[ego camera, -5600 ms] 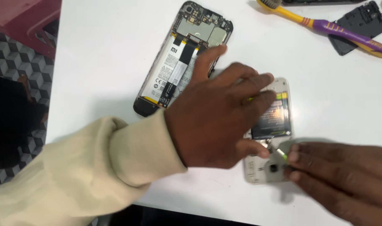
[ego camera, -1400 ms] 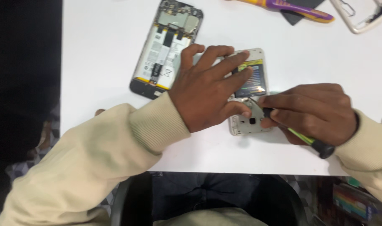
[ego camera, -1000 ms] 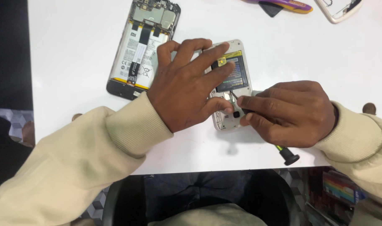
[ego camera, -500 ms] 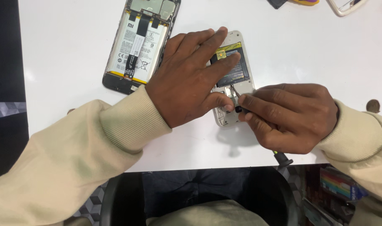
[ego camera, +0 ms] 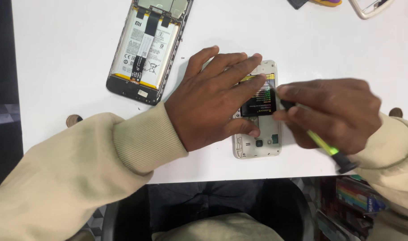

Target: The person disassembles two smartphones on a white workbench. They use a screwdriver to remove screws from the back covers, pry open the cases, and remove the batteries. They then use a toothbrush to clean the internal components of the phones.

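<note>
While left hand [ego camera: 208,102] stays flat on small phone [ego camera: 257,134], right hand [ego camera: 333,111], pinching screwdriver [ego camera: 322,145], has shifted up toward battery [ego camera: 259,100].

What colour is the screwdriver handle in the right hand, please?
Translucent yellow-green screwdriver handle with a black end cap, in the head view.

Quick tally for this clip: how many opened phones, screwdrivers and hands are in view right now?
Opened phones: 2, the small white phone under both hands and the larger phone lying apart at upper left.
Screwdrivers: 1, the screwdriver in the right hand.
Hands: 2, counting the left hand.
Total: 5
</note>
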